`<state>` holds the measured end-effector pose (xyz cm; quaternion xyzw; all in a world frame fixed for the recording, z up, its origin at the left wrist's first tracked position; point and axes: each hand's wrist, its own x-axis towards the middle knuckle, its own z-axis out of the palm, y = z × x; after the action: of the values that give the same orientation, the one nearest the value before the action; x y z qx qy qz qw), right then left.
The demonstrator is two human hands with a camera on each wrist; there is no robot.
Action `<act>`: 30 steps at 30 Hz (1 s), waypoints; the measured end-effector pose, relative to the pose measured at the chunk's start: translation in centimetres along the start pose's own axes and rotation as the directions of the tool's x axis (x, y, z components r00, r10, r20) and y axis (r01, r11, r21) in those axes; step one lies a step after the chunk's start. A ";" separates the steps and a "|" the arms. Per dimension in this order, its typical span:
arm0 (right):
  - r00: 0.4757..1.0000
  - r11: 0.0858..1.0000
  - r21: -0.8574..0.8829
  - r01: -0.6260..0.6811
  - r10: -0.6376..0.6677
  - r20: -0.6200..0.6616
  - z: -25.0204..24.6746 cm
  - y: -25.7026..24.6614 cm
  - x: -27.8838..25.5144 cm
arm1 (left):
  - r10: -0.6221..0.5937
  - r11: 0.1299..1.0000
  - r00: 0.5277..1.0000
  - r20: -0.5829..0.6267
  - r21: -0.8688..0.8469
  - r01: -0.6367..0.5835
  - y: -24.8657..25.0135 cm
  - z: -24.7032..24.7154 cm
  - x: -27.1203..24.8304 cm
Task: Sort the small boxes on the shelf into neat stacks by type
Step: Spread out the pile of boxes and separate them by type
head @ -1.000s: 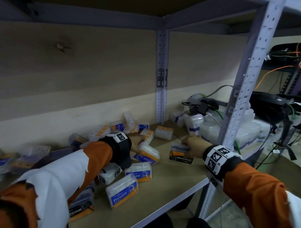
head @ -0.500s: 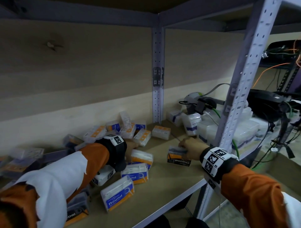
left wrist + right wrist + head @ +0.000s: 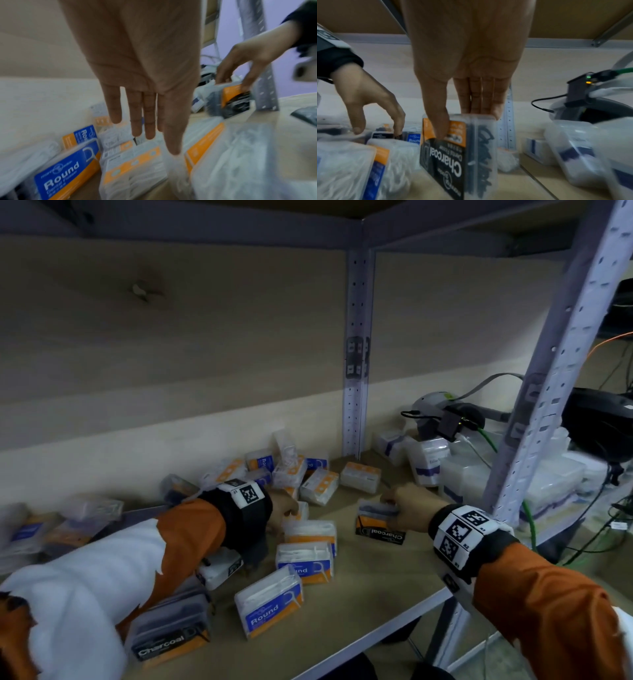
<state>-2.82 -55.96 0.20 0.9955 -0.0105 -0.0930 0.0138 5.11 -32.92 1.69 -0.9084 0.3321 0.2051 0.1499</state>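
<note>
Many small clear floss-pick boxes lie jumbled on the shelf (image 3: 376, 594). Some are blue and orange Round boxes (image 3: 270, 609) (image 3: 65, 170); others are black Charcoal ones (image 3: 171, 635). My right hand (image 3: 407, 505) (image 3: 462, 124) pinches one Charcoal box (image 3: 378, 525) (image 3: 453, 155) by its top edge, thumb in front and fingers behind, standing it on the shelf. My left hand (image 3: 282, 513) (image 3: 149, 135) hovers with straight fingers over the pile, holding nothing. Its thumb reaches toward an orange and white box (image 3: 135, 166).
A grey rear post (image 3: 354, 371) and a front post (image 3: 548, 371) frame the bay. Past the rear post stand white boxes with purple bands (image 3: 428, 460), a white device with a black module (image 3: 445, 419) and green cables. The shelf's front edge (image 3: 376, 631) runs close below.
My left hand has drawn back slightly toward me over the pile. The right hand keeps its hold on the Charcoal box at about the same spot.
</note>
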 end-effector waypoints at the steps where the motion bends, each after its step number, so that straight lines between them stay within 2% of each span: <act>1: 1.000 1.000 0.014 0.001 -0.001 -0.015 -0.4 -0.5 0.2 | -0.004 1.000 1.000 -0.023 -0.005 0.004 -0.2 -0.1 -0.9; 6: 0.986 0.992 0.032 0.119 -0.115 -0.117 -2.5 -3.9 1.1 | -0.028 0.999 0.986 -0.167 0.015 0.031 -1.6 0.6 -5.9; 10: 0.972 0.981 0.028 0.192 -0.186 -0.144 -3.9 -7.5 1.7 | -0.071 0.994 0.957 -0.280 0.058 0.090 -2.9 3.7 -9.9; 12: 0.960 0.969 0.028 0.246 -0.240 -0.144 -4.4 -9.2 2.0 | -0.106 0.992 0.949 -0.297 0.041 0.123 -3.2 6.0 -11.6; 17: 0.943 0.951 -0.010 0.310 -0.309 -0.126 -5.3 -13.3 3.0 | -0.206 0.978 0.948 -0.244 -0.082 0.192 -3.1 11.0 -14.2; 22: 0.937 0.934 -0.077 0.348 -0.350 -0.012 -5.2 -16.9 5.0 | -0.304 0.941 0.932 -0.197 -0.216 0.261 -3.3 14.2 -14.9; 25: 0.947 0.939 -0.120 0.322 -0.319 0.047 -4.8 -18.7 6.3 | -0.323 0.928 0.937 -0.131 -0.239 0.286 -3.7 15.2 -14.9; 30: 0.954 0.938 -0.172 0.300 -0.294 0.061 -3.8 -20.9 7.6 | -0.310 0.910 0.945 -0.100 -0.320 0.265 -4.2 16.3 -15.0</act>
<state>5.71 -35.12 1.91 0.9786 0.1479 -0.1118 0.0890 -6.98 -15.07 -4.90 -0.9722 0.1694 0.1611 0.0126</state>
